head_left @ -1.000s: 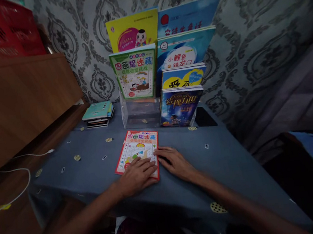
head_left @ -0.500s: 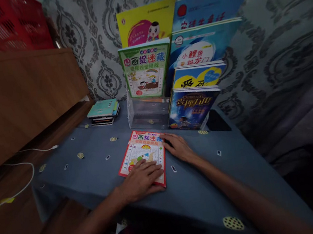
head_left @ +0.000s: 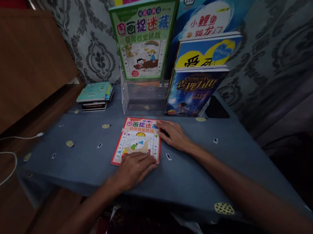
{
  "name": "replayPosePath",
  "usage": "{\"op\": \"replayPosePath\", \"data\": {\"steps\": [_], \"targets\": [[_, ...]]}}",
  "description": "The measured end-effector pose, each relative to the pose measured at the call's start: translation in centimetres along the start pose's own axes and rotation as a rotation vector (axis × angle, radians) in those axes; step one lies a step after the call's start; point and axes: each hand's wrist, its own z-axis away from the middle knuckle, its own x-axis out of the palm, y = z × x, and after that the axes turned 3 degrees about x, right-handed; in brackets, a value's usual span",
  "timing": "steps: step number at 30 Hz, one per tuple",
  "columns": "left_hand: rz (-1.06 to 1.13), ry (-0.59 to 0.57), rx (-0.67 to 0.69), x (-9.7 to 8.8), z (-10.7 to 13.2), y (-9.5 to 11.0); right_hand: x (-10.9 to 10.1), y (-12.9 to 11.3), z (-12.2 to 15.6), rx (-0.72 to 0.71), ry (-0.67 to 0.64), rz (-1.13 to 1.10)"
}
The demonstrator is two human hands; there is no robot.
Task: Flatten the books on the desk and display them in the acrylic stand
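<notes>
A thin red-bordered children's book [head_left: 136, 138] lies flat on the blue tablecloth [head_left: 91, 160]. My left hand [head_left: 132, 169] rests flat on the book's near edge with its fingers stretched out. At the book's right edge, near its top corner, my right hand [head_left: 175, 136] touches it with fingers extended. Just behind the book stands a clear display rack [head_left: 141, 99] whose lowest left pocket is empty.
The rack holds a green book [head_left: 146, 40], a dark blue book [head_left: 192, 90], a yellow-and-blue book [head_left: 208, 51] and larger ones behind. A small stack of books [head_left: 95, 97] lies at the back left. A white cable [head_left: 3, 160] runs along the wooden ledge at left.
My right hand moved from the book's near right corner up along its right edge. My left hand slid back to the near edge. The camera moved closer and tilted down.
</notes>
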Motion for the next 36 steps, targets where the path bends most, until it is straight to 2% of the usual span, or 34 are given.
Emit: {"op": "replayPosePath", "data": {"steps": [3, 6, 17, 25, 36], "targets": [[0.055, 0.071, -0.022, -0.3, -0.2, 0.0, -0.1, -0.1, 0.0, 0.004, -0.017, 0.012], [0.103, 0.088, -0.015, -0.4, -0.3, 0.0, 0.0, 0.0, 0.0, -0.005, -0.005, 0.004], [-0.023, -0.05, 0.12, -0.4, -0.5, 0.0, -0.1, 0.2, 0.1, -0.02, -0.01, 0.018], [-0.149, -0.142, 0.295, -0.7, -0.9, 1.6, -0.3, 0.2, 0.1, -0.04, -0.01, 0.074], [-0.095, -0.096, 0.249, -0.7, -1.3, 1.4, -0.3, 0.1, 0.2, -0.062, 0.005, 0.054]]}}
